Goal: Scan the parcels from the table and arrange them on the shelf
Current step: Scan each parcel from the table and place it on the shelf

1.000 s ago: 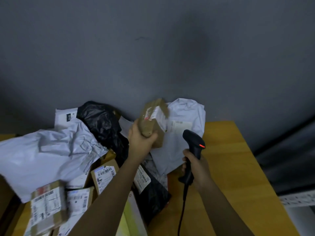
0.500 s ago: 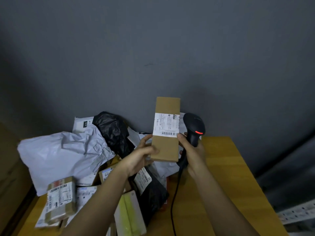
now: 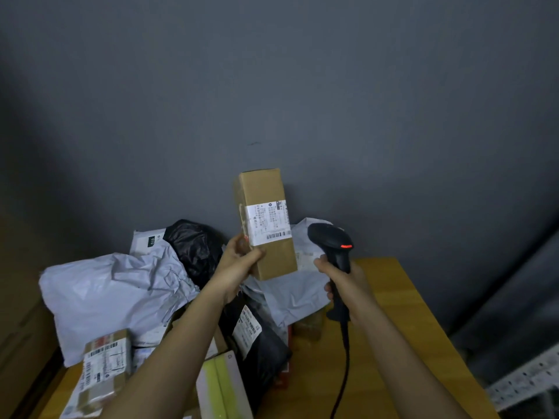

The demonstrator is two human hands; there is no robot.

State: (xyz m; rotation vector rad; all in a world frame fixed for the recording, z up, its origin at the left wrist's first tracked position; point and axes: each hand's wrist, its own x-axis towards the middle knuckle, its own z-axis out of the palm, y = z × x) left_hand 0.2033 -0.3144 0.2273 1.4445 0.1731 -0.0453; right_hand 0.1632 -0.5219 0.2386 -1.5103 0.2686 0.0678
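Note:
My left hand [image 3: 240, 261] grips the lower left corner of a tall brown cardboard box [image 3: 266, 255] and holds it upright above the parcel pile, its white barcode label [image 3: 268, 222] facing me. My right hand [image 3: 344, 281] is closed around the handle of a black corded barcode scanner [image 3: 331, 241], just right of the box, with a small red light glowing on its head. The wooden table [image 3: 390, 322] lies below both hands.
A heap of parcels covers the table's left half: a big grey mailer bag [image 3: 112, 300], a black bag [image 3: 196, 246], a taped brown box [image 3: 102, 370], a black labelled pouch [image 3: 257, 337] and a white-green box [image 3: 220, 385]. A grey wall stands behind. A perforated metal shelf rail [image 3: 526, 382] shows at lower right.
My left hand has turned the brown box upright with its label toward me and lifted it. My right hand has raised the scanner beside it, then drawn slightly away from the box.

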